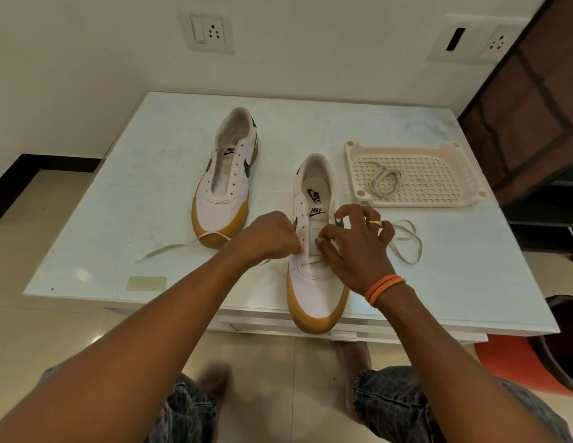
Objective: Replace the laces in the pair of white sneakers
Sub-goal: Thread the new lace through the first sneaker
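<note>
The flat cream-white lace (pixel 406 243) was the thing I had to manage, and it was soft and limp, light as nothing, so I judged it would only go where its tip was steered. It was threaded across the lowest eyelets of the near white canvas sneaker with the gum-yellow toe (pixel 317 282), which stood at the front edge of the pale glass-topped table (pixel 151 187). My left hand (pixel 269 235) was curled at that sneaker's left eyelet row, pinching the lace there. My right hand (pixel 352 247) pinched it at the right row with thumb and forefinger, the other fingers spread. The hands were close together over the tongue but not touching.

One slack end looped on the table just right of the sneaker; the other trailed left and lay over the toe of the second white sneaker (pixel 226 177), which sat unlaced beyond and to the left. I reckoned the best hold was right behind the stiff tip, since the canvas was firm and the eyelets small.

Beyond the near sneaker, to its right, a cream perforated plastic tray (pixel 438 199) held another coiled lace (pixel 382 180).
</note>
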A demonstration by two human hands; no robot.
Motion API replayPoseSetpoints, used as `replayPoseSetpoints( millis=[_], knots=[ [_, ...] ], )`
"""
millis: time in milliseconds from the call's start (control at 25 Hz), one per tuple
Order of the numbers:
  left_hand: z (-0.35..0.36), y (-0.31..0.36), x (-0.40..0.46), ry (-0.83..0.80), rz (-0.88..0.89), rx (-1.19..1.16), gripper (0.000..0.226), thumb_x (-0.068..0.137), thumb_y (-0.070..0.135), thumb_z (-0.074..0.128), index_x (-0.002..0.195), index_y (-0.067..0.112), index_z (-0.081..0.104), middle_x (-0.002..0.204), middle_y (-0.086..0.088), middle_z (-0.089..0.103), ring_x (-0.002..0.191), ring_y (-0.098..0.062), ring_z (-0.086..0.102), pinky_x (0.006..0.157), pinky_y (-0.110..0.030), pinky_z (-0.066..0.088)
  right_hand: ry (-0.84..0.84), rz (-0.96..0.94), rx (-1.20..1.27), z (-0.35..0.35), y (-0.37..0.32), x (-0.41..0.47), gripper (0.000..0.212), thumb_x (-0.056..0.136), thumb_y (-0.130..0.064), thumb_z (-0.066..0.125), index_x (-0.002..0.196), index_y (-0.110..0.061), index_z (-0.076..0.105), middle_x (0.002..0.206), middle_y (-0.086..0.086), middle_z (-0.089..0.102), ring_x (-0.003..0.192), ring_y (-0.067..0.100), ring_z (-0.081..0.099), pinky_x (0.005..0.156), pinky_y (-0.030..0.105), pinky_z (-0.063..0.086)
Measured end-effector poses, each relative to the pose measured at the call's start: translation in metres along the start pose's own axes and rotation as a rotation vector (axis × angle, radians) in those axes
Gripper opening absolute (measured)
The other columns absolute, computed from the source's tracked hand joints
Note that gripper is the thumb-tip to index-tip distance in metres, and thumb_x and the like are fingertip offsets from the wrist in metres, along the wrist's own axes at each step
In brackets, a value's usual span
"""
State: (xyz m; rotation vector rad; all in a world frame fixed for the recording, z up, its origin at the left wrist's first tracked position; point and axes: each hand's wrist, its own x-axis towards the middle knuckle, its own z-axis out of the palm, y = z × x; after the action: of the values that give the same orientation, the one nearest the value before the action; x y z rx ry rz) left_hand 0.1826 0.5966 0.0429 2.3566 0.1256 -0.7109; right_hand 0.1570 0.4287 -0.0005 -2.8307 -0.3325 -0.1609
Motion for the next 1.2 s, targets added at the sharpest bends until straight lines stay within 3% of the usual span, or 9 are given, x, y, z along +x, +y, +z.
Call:
replayPoseSetpoints(
  millis=[160, 360, 480, 600, 680, 800, 960, 1120, 1200],
  knots=[
    [-0.016, -0.006, 0.003, 0.076, 0.000, 0.065, 0.026, 0.079, 0.022, 0.078, 0.096, 0.004, 0.072, 0.096, -0.008, 0.070, 0.091, -0.022, 0.065, 0.084, -0.037, 0.055, -0.027, -0.034, -0.026, -0.008, 0.010, 0.003, 0.045, 0.087, -0.051, 0.029, 0.091, -0.031, 0.069, 0.124, -0.002, 0.045, 0.128, 0.030, 0.029, 0.097, 0.045, 0.014],
    [-0.054, -0.020, 0.003, 0.161, -0.181, 0.260, 0.030, 0.083, 0.027, 0.073, 0.076, 0.010, 0.049, 0.084, -0.005, 0.056, 0.069, -0.016, 0.052, 0.055, -0.026, 0.039, -0.100, -0.025, 0.069, -0.015, 0.012, 0.006, 0.038, 0.083, -0.043, 0.035, 0.084, -0.031, 0.071, 0.122, -0.006, 0.042, 0.126, 0.022, 0.027, 0.098, 0.041, 0.013],
    [-0.053, -0.026, 0.001, 0.219, -0.185, 0.355, 0.020, 0.084, 0.023, 0.069, 0.083, 0.011, 0.053, 0.080, -0.002, 0.052, 0.070, -0.016, 0.051, 0.059, -0.027, 0.042, -0.133, -0.034, 0.113, -0.012, 0.014, 0.006, 0.032, 0.087, -0.043, 0.040, 0.084, -0.035, 0.071, 0.120, -0.008, 0.041, 0.119, 0.019, 0.031, 0.096, 0.037, 0.012],
    [-0.035, -0.023, 0.003, 0.303, -0.085, 0.447, 0.026, 0.087, 0.024, 0.062, 0.111, 0.014, 0.058, 0.113, -0.007, 0.055, 0.105, -0.028, 0.052, 0.089, -0.039, 0.045, -0.135, 0.012, 0.494, -0.017, 0.022, 0.010, 0.023, 0.093, -0.023, 0.055, 0.093, -0.040, 0.071, 0.112, -0.011, 0.050, 0.110, 0.012, 0.044, 0.097, 0.034, 0.027],
    [-0.022, -0.016, 0.003, 0.360, 0.050, 0.393, 0.034, 0.089, 0.026, 0.061, 0.120, 0.013, 0.055, 0.122, -0.010, 0.048, 0.111, -0.030, 0.050, 0.093, -0.042, 0.045, -0.051, 0.091, 0.664, -0.026, 0.041, 0.014, 0.035, 0.089, -0.002, 0.055, 0.104, -0.031, 0.070, 0.108, -0.005, 0.059, 0.103, 0.014, 0.056, 0.094, 0.031, 0.042],
    [-0.005, 0.002, -0.005, 0.379, 0.369, 0.263, 0.025, 0.093, 0.024, 0.059, 0.116, 0.015, 0.058, 0.116, -0.005, 0.049, 0.099, -0.021, 0.056, 0.084, -0.035, 0.050, -0.115, 0.195, 0.377, -0.030, 0.074, 0.015, 0.042, 0.083, 0.000, 0.057, 0.119, -0.022, 0.061, 0.110, -0.002, 0.059, 0.099, 0.018, 0.057, 0.090, 0.035, 0.048],
    [0.013, 0.018, -0.014, 0.339, 0.564, 0.261, 0.018, 0.095, 0.021, 0.057, 0.112, 0.018, 0.062, 0.111, 0.002, 0.050, 0.093, -0.016, 0.058, 0.080, -0.029, 0.050, -0.575, 0.215, 0.073, -0.018, 0.087, 0.008, 0.039, 0.080, -0.019, 0.075, 0.115, -0.024, 0.058, 0.116, 0.001, 0.042, 0.098, 0.018, 0.047, 0.086, 0.029, 0.041],
    [0.033, 0.018, -0.017, 0.244, 0.597, 0.372, 0.025, 0.096, 0.023, 0.056, 0.120, 0.021, 0.061, 0.115, 0.003, 0.051, 0.093, -0.017, 0.059, 0.077, -0.028, 0.050, -0.234, 0.493, 0.075, -0.041, 0.116, 0.009, 0.015, 0.085, -0.020, 0.068, 0.097, -0.023, 0.061, 0.118, 0.011, 0.053, 0.100, 0.031, 0.058, 0.089, 0.040, 0.048],
    [0.040, 0.017, -0.014, 0.215, 0.599, 0.430, 0.030, 0.096, 0.023, 0.057, 0.125, 0.021, 0.060, 0.118, 0.002, 0.052, 0.096, -0.017, 0.059, 0.078, -0.026, 0.049, -0.166, 0.627, 0.037, -0.048, 0.131, 0.005, 0.018, 0.088, -0.021, 0.066, 0.106, -0.019, 0.062, 0.119, 0.012, 0.057, 0.103, 0.032, 0.058, 0.090, 0.041, 0.049]
  ],
)
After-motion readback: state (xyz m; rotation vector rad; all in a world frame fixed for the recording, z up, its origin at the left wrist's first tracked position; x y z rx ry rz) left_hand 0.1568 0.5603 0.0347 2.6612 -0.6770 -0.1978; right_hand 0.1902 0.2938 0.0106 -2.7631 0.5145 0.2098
